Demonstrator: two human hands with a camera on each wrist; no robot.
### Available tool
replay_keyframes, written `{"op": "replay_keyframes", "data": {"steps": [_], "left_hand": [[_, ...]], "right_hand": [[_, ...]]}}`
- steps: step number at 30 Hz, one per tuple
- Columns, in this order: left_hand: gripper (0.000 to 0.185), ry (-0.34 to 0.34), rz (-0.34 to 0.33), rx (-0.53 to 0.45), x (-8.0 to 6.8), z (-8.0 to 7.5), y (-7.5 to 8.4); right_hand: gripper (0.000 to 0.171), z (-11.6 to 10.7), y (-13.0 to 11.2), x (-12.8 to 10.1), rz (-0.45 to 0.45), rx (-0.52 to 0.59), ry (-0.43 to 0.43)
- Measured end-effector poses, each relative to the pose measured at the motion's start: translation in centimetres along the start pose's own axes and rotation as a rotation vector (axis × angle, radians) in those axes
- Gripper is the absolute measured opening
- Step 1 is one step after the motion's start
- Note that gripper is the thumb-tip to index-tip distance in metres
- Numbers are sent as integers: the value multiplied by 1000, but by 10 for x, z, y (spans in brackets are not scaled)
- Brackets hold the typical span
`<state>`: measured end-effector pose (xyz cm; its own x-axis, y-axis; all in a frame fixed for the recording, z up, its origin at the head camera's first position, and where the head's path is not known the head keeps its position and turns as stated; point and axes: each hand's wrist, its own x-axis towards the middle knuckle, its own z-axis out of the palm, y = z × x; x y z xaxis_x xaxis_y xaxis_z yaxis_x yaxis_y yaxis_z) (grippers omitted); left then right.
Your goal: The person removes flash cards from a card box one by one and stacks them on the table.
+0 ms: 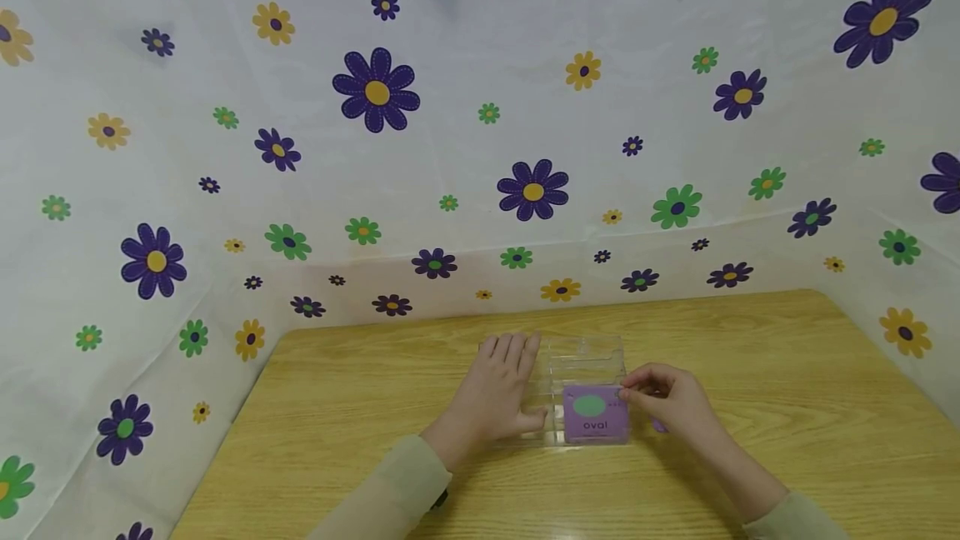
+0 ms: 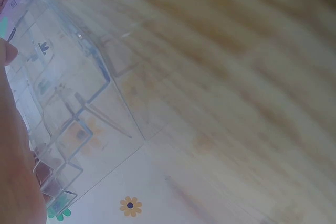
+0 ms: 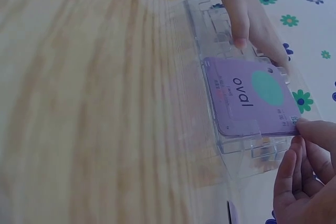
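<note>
- The largest thing on my feeds is the flowered cloth (image 1: pixel 465 40), which fills the upper part of the head view and runs down both sides.
- Below it, across the lower half of the frame, I have the wood-grain counter (image 1: pixel 360 407), which carries everything being handled.
- The clear plastic holder (image 1: pixel 588 369) stands on the counter at the lower middle of the frame, divided into compartments. I make out no card in its upper right one; the left hand hides much of the left side, so I can't vouch for all of that.
- The left hand (image 1: pixel 495 390) lies over the left part of the holder, fingers stretched out and thumb apart. I read that as steadying; it pinches nothing that I can see.
- The right hand (image 1: pixel 672 396), right of centre, has thumb and finger together on the edge of the card.
- That purple card (image 1: pixel 595 413), printed "oval" under a green shape, sits in the holder's lower right compartment. From the right wrist I see layered edges, so I suspect a small stack.
- The smallest is a purple piece (image 1: pixel 659 425) just under the right hand, outside the holder, mostly hidden.
- My judgement on progress: the placing of the purple card looks nearly done; letting go of it is left, and perhaps the purple piece too.
</note>
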<state>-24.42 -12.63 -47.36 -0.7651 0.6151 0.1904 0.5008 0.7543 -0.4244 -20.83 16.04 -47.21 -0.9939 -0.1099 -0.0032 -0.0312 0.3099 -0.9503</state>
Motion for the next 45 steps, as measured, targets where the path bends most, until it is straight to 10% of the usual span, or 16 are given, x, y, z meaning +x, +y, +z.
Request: {"op": "replay_keyframes", "data": {"steps": [45], "left_hand": [[108, 28, 2, 1, 0, 0, 0]], "right_hand": [[20, -2, -6, 0, -49, -14, 74]]}}
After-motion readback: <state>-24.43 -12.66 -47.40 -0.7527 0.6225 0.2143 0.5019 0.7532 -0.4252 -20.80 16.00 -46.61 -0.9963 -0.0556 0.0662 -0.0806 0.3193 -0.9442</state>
